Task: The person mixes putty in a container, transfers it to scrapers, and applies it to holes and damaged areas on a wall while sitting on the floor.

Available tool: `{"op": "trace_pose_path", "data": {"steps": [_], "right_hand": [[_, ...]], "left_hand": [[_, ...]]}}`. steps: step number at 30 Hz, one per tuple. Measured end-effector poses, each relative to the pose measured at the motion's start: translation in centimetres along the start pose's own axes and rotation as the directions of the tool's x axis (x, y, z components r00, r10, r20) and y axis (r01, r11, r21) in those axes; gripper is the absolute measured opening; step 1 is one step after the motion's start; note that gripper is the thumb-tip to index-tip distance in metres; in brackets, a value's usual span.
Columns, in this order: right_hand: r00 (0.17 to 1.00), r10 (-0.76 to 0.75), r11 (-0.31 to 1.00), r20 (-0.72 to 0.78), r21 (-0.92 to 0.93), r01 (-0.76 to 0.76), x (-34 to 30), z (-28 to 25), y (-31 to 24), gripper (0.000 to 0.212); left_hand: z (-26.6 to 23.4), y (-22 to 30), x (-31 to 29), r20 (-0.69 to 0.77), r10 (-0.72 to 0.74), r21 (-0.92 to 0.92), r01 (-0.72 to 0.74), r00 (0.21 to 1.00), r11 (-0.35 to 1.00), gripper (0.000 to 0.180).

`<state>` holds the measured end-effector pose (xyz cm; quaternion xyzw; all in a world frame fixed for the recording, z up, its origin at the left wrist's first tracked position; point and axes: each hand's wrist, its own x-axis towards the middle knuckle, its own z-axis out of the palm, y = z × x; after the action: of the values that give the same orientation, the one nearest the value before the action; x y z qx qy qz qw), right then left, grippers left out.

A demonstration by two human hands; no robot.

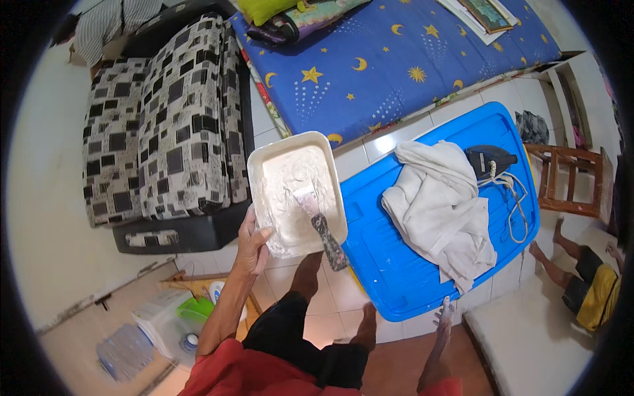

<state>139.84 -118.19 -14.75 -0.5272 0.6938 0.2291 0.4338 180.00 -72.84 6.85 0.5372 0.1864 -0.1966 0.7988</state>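
My left hand grips the near left edge of a cream rectangular tray, thumb over the rim. White paste is smeared over the tray's inside. Lying in it is a putty knife, its blade in the paste and its dark speckled handle sticking out past the near right rim. Low on the right, my right hand holds nothing; its fingers are apart and whitened. It is nearest to the lower edge of a large blue plastic lid, and I cannot tell whether they touch.
On the blue lid lie a crumpled whitish cloth and a black iron with its cord. Beyond is a blue star-patterned mattress. A checkered sofa stands left, a wooden stool right. Another person is at the far right.
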Motion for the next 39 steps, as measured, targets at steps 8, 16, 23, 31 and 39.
{"op": "trace_pose_path", "data": {"steps": [8,16,23,31,39], "right_hand": [[0.969,-0.238,0.949,-0.066,-0.227,0.217,-3.1,7.1,8.8,0.059],[0.979,0.133,0.987,0.157,0.065,-0.145,-22.9,11.9,4.2,0.045],[0.966,0.012,0.917,0.257,0.383,-0.113,-31.1,17.0,3.8,0.044],[0.843,-0.034,0.867,0.537,0.436,-0.243,-28.4,25.1,-8.0,0.035],[0.964,-0.125,0.929,0.234,0.370,0.031,-32.7,24.3,-21.7,0.023]], "left_hand": [[0.5,11.0,7.2,0.085,0.036,-0.005,-0.036,0.996,0.999,0.084],[0.4,16.9,10.3,0.172,-0.043,-0.048,0.052,0.984,0.997,0.083],[1.8,23.3,14.2,0.226,-0.105,0.006,0.106,0.969,0.994,0.086],[4.5,30.1,19.2,0.325,-0.027,0.046,0.013,0.945,0.999,0.078],[7.6,33.0,21.8,0.360,-0.017,0.031,0.007,0.933,1.000,0.075]]}}
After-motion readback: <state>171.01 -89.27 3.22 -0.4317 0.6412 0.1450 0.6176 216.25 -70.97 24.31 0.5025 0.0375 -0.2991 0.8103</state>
